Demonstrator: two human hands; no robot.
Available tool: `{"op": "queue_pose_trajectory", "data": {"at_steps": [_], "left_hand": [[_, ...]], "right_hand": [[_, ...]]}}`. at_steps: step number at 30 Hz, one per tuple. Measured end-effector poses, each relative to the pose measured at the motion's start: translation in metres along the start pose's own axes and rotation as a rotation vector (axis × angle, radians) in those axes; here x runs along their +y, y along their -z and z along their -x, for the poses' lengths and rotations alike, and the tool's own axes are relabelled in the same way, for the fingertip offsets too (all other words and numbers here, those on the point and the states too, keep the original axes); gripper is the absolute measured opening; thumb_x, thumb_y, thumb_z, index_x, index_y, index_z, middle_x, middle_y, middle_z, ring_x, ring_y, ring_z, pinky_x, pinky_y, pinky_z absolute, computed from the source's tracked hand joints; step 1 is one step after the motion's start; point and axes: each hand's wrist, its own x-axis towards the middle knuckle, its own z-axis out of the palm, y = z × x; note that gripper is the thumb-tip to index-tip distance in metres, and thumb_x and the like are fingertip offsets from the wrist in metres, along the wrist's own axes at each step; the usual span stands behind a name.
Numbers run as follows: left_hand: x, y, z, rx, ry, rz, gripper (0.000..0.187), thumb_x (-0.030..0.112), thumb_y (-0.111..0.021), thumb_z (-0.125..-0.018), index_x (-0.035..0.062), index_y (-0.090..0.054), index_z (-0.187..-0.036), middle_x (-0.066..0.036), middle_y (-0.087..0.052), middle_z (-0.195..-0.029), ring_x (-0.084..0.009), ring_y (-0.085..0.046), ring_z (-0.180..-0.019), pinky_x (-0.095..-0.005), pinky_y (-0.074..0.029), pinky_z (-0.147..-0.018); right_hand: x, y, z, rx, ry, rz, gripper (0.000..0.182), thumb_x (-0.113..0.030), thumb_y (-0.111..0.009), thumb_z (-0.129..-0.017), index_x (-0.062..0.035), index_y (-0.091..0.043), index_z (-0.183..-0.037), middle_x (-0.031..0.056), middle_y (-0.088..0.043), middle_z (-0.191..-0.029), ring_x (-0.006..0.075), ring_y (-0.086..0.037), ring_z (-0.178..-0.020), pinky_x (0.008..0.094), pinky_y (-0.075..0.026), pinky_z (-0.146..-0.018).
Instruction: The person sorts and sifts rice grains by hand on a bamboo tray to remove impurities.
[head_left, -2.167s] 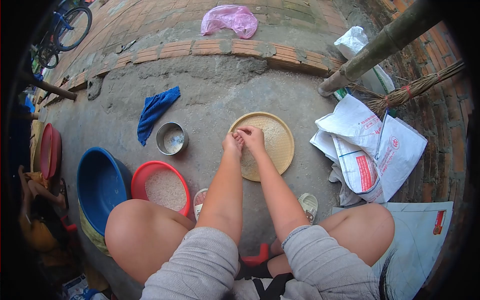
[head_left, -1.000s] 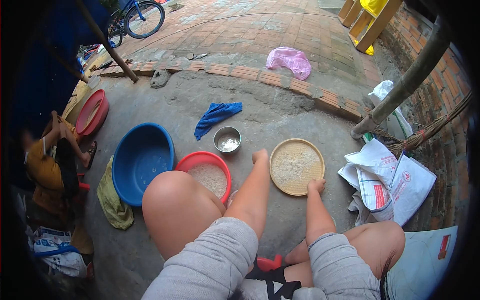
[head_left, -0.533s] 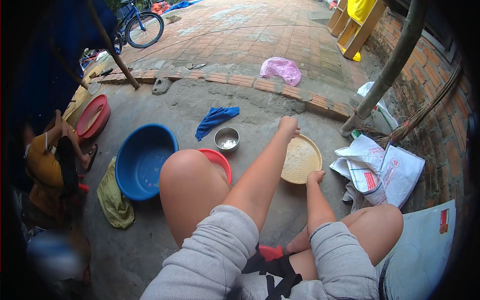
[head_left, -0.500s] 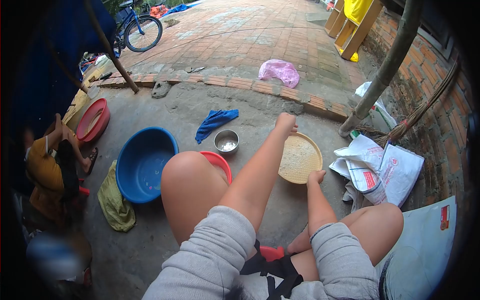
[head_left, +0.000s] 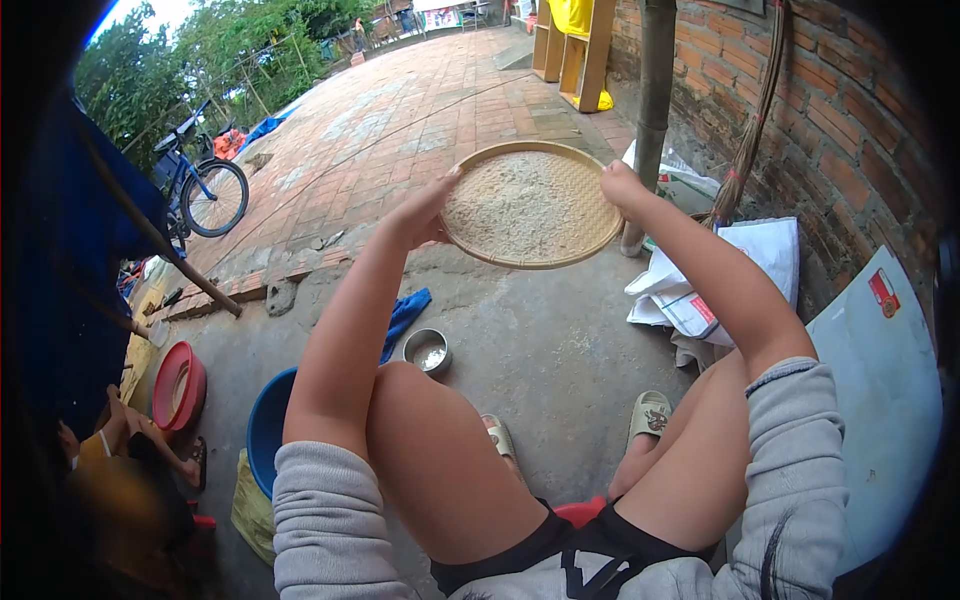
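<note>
The round woven bamboo tray (head_left: 531, 204) with its spread of pale husked rice (head_left: 515, 200) is up in the air, held out at arm's length between both hands: the left hand (head_left: 425, 212) clamps the rim on its side, fingers curled under the edge and thumb over, and the right hand (head_left: 620, 184) grips the opposite rim the same way. The tray tips a little toward the person, so the grain lies close to the near lip. Far below the left hand, on the grey concrete, sit a small steel bowl (head_left: 427, 351) with a bit of grain, a crumpled blue cloth (head_left: 405, 314) and the rim of a big blue plastic basin (head_left: 265, 428); below the right hand lie printed white sacks (head_left: 715, 270) by the brick wall. With nothing under the tray but bare floor, I would say a steeper tilt or too hard a toss would send rice over the edge and onto the concrete, and a slip of either hand would dump the lot.
</note>
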Motion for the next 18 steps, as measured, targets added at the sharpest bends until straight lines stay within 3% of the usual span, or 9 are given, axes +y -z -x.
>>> {"op": "queue_pose_trajectory", "data": {"at_steps": [1,3,6,9,12,14,18], "left_hand": [[-0.006,-0.008,-0.006,-0.016,-0.005,-0.005,0.042,0.034,-0.044,-0.090,0.0024,-0.044,-0.117,-0.013,-0.057,-0.101,-0.0241,-0.061,-0.084,-0.0406,-0.053,-0.072],[-0.017,-0.028,-0.017,0.207,-0.005,0.147,0.031,0.021,-0.041,-0.091,0.0019,-0.044,-0.115,-0.011,-0.057,-0.096,-0.0193,-0.062,-0.077,-0.0364,-0.055,-0.068],[-0.008,-0.078,0.007,0.314,-0.070,-0.005,0.027,0.016,-0.041,-0.091,0.0013,-0.045,-0.112,-0.009,-0.056,-0.091,-0.0180,-0.061,-0.073,-0.0346,-0.056,-0.063],[-0.024,-0.087,-0.001,0.287,-0.042,-0.019,0.026,0.016,-0.039,-0.091,0.0018,-0.047,-0.111,-0.009,-0.056,-0.091,-0.0182,-0.061,-0.073,-0.0345,-0.055,-0.061],[-0.065,-0.046,-0.034,0.204,0.057,-0.046,0.026,0.018,-0.039,-0.092,0.0025,-0.047,-0.112,-0.008,-0.056,-0.092,-0.0190,-0.061,-0.074,-0.0364,-0.055,-0.063],[-0.077,-0.030,-0.039,0.221,0.181,-0.017,0.027,0.018,-0.039,-0.092,0.0033,-0.047,-0.113,-0.008,-0.056,-0.094,-0.0188,-0.061,-0.075,-0.0369,-0.054,-0.063],[-0.077,-0.046,-0.043,0.241,0.091,0.081,0.026,0.018,-0.038,-0.092,0.0056,-0.047,-0.114,-0.007,-0.057,-0.092,-0.0175,-0.061,-0.074,-0.0354,-0.054,-0.059]], "right_hand": [[-0.008,0.015,-0.002,-0.044,-0.035,-0.023,0.027,-0.020,-0.043,-0.089,0.0019,-0.050,-0.104,0.0218,-0.057,-0.101,0.0327,-0.057,-0.093,0.0415,-0.044,-0.077],[-0.013,0.040,0.001,-0.088,-0.009,0.023,0.029,-0.021,-0.041,-0.091,0.0031,-0.050,-0.105,0.0179,-0.057,-0.097,0.0253,-0.058,-0.087,0.0404,-0.046,-0.074],[0.005,0.062,0.016,-0.233,-0.091,-0.176,0.029,-0.020,-0.039,-0.092,0.0045,-0.051,-0.101,0.0164,-0.057,-0.095,0.0236,-0.059,-0.083,0.0394,-0.048,-0.069],[0.050,0.055,0.010,-0.288,-0.165,-0.285,0.029,-0.020,-0.037,-0.093,0.0047,-0.051,-0.100,0.0147,-0.057,-0.093,0.0223,-0.060,-0.078,0.0364,-0.050,-0.064],[0.016,0.052,0.032,-0.252,-0.110,-0.121,0.030,-0.021,-0.038,-0.094,0.0046,-0.051,-0.100,0.0142,-0.057,-0.090,0.0221,-0.060,-0.076,0.0348,-0.050,-0.062],[0.001,0.035,0.051,-0.280,-0.144,-0.173,0.030,-0.021,-0.038,-0.094,0.0052,-0.051,-0.100,0.0143,-0.057,-0.090,0.0220,-0.060,-0.075,0.0342,-0.050,-0.061],[0.056,0.018,0.019,-0.381,-0.209,-0.212,0.031,-0.019,-0.037,-0.094,0.0078,-0.051,-0.100,0.0156,-0.058,-0.090,0.0218,-0.060,-0.074,0.0353,-0.051,-0.060]]}}
